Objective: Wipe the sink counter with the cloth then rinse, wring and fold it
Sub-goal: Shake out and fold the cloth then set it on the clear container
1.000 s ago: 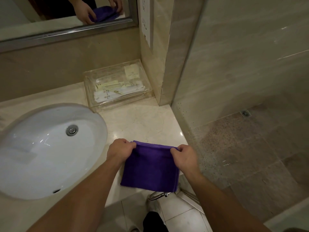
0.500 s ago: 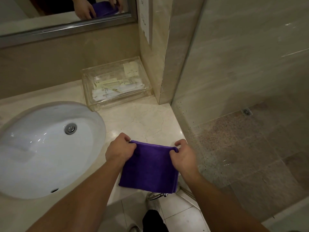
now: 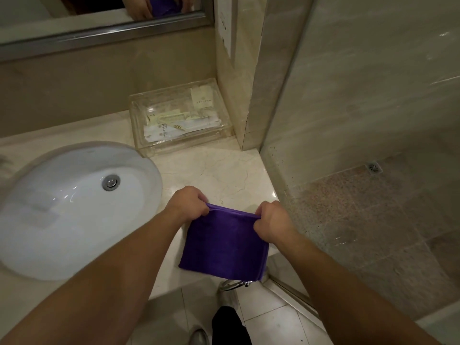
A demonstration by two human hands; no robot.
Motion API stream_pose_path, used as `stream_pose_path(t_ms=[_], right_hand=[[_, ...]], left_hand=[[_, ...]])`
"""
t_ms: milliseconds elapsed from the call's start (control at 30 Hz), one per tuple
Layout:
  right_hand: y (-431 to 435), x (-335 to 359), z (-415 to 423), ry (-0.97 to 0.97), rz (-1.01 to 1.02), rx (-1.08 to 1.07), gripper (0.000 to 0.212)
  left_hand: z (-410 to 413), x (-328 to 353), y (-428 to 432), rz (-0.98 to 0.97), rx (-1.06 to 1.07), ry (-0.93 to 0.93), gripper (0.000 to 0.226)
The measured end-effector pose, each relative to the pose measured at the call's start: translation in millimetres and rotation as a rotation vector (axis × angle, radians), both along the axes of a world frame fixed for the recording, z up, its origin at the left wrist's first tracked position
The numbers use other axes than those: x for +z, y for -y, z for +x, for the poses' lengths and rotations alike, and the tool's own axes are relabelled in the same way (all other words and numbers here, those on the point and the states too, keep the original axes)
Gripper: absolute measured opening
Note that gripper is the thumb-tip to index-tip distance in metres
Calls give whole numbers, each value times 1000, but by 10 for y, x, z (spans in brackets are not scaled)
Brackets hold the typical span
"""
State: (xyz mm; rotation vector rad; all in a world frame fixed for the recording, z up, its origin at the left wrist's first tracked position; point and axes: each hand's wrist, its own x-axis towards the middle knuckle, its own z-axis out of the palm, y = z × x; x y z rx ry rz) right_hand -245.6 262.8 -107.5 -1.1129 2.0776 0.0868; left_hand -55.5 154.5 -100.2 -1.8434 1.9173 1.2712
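Cloth: purple, folded into a rectangle of several layers; at the front right corner of the table, lower right corner overlapping the table's front edge; lying or lifted, not clear.
Left grip: fingers curled, pinching the far left corner of the cloth.
Right grip: fingers curled, pinching the far right corner.
Cloth against grip: far edge drawn taut between both grips; remainder spread toward the person, between the forearms.
Open room: bare pale marble from the cloth's far edge back to the clear box.
Left limit: white oval sink, rim just beside the left forearm.
Right limit: table edge near the right grip, then the glass panel.
Back limit: clear box of packets in the wall corner; mirror above.
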Motion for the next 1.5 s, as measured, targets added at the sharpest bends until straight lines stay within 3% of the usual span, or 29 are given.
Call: stream_pose_path(t_ms=[200,333,433,800,1067,1500], right_hand=[[64,229,-86,55,87,125,27],[72,355,-114,129,74,148,41],[97,499,-111,169,59,169,30],[617,1548,147,136,-138,193,23],[1007,2262,414,162,-327,10,23],[1432,2631,902,66,-474,33,26]], left_hand=[[77,170,25,50,-20,-95,26],[149,336,-34,33,-64,-120,27],[305,515,-59,29,-29,-162,23],[823,1424,128,-166,164,-336,26],[1116,1993,469,-180,337,-570,26],[1469,2129,990,-393,293,-627,25]])
